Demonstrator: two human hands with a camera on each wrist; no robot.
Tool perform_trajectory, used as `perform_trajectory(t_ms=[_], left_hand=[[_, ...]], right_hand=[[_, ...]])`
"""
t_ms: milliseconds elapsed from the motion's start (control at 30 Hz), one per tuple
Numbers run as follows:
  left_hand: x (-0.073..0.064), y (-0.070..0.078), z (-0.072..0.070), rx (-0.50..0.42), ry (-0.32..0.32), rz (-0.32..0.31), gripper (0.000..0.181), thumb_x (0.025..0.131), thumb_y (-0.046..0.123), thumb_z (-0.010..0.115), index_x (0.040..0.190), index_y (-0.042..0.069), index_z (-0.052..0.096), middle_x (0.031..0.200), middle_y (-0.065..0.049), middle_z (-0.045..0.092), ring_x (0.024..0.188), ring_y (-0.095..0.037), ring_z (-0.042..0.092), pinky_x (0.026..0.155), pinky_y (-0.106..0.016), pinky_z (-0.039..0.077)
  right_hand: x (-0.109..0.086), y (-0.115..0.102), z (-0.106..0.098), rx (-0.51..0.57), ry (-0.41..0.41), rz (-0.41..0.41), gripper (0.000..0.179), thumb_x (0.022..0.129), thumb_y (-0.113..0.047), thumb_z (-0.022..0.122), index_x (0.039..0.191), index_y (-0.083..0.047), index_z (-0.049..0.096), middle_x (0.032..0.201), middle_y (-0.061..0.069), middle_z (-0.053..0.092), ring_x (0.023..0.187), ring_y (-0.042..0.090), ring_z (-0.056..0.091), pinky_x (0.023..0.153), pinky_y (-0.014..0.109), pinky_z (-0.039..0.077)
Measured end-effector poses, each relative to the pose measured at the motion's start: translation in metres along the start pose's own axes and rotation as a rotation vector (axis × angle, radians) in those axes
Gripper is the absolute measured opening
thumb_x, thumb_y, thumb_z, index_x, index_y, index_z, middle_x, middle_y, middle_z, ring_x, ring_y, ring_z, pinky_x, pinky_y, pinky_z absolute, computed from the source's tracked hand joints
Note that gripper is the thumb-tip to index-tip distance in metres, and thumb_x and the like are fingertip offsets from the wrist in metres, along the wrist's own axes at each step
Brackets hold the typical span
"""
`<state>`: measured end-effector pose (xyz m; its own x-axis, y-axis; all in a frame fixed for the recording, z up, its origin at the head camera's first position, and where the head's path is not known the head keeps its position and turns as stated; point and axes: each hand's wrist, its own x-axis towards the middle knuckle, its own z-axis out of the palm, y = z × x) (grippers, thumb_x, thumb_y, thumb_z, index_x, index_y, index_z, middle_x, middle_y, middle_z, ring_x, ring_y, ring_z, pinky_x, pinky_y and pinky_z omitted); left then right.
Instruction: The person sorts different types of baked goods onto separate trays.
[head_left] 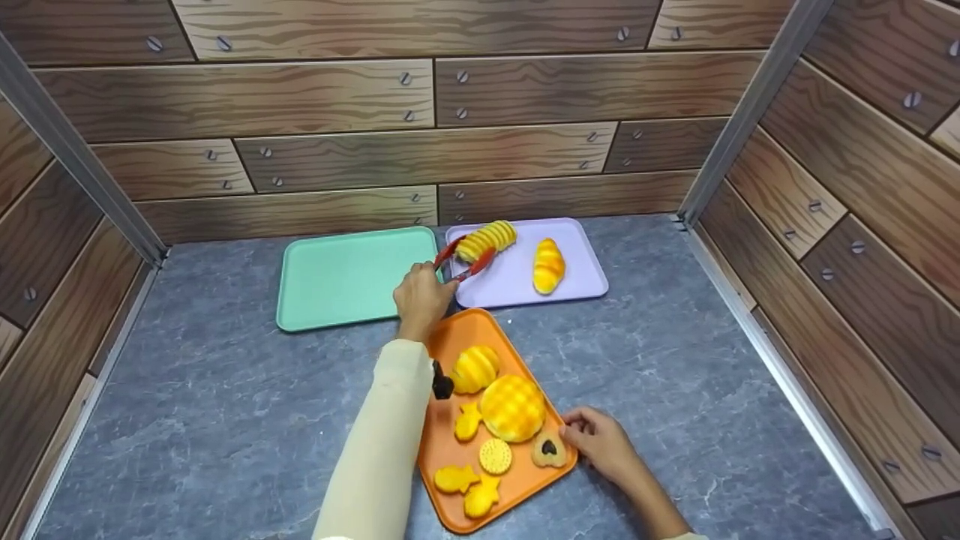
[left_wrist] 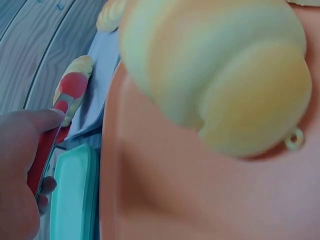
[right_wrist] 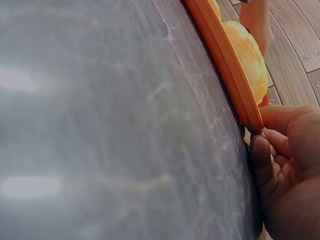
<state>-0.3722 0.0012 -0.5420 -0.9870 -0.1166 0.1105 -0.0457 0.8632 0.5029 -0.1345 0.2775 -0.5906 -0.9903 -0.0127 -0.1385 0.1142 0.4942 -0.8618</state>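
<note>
My left hand (head_left: 421, 297) grips a pair of red-tipped tongs (head_left: 481, 264). Their tips lie on either side of a ridged, spiral bread roll (head_left: 498, 237) on the left part of the lilac tray (head_left: 585, 288). To its right on that tray is a toy croissant (head_left: 548, 266). In the left wrist view the tongs' handle (left_wrist: 41, 162) runs through the curled fingers. My right hand (head_left: 606, 448) pinches the right edge of the orange tray (head_left: 450, 511) between thumb and fingers, beside a heart-shaped cookie (head_left: 550, 450).
A mint-green tray (head_left: 349, 277) lies at the back left. On the orange tray are a striped bun (head_left: 475, 369), a crosshatched round bun (head_left: 514, 409), a round cracker (head_left: 496, 456) and several fish-shaped crackers (head_left: 456, 478). Wood-patterned walls (head_left: 337, 157) enclose the grey surface.
</note>
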Motion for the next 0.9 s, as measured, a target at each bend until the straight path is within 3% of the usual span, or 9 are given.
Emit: perform_trajectory(t_ms=[133,433,900], left_hand=[[0.001,0.002,0.002,0.01,0.005,-0.008,0.048,0.087,0.049,0.075,0.112,0.009,0.069,0.104,-0.006,0.066,0.096,-0.026,0.067,0.084,-0.045,0.054],[0.0,0.001,-0.002,-0.04,-0.021,-0.033,0.066,0.083,0.056,0.076,0.128,0.011,0.062,0.112,-0.005,0.062,0.101,-0.024,0.062,0.088,-0.044,0.053],[-0.033,-0.019,-0.024,-0.115,-0.002,0.033,0.072,0.08,0.054,0.08,0.134,0.011,0.061,0.118,-0.005,0.065,0.104,-0.024,0.063,0.088,-0.046,0.052]], right_hand=[[0.0,0.0,0.001,0.022,-0.012,0.0,0.02,0.091,-0.018,0.073,0.104,-0.003,0.07,0.076,0.001,0.055,0.053,0.007,0.047,0.048,0.022,0.043],[0.001,0.001,-0.001,0.008,-0.021,0.007,0.02,0.092,-0.02,0.072,0.105,-0.004,0.071,0.076,0.0,0.055,0.053,0.007,0.048,0.049,0.023,0.045],[0.001,0.002,-0.001,0.011,-0.011,0.013,0.022,0.092,-0.019,0.073,0.106,-0.003,0.071,0.077,0.001,0.056,0.054,0.008,0.049,0.049,0.023,0.045]])
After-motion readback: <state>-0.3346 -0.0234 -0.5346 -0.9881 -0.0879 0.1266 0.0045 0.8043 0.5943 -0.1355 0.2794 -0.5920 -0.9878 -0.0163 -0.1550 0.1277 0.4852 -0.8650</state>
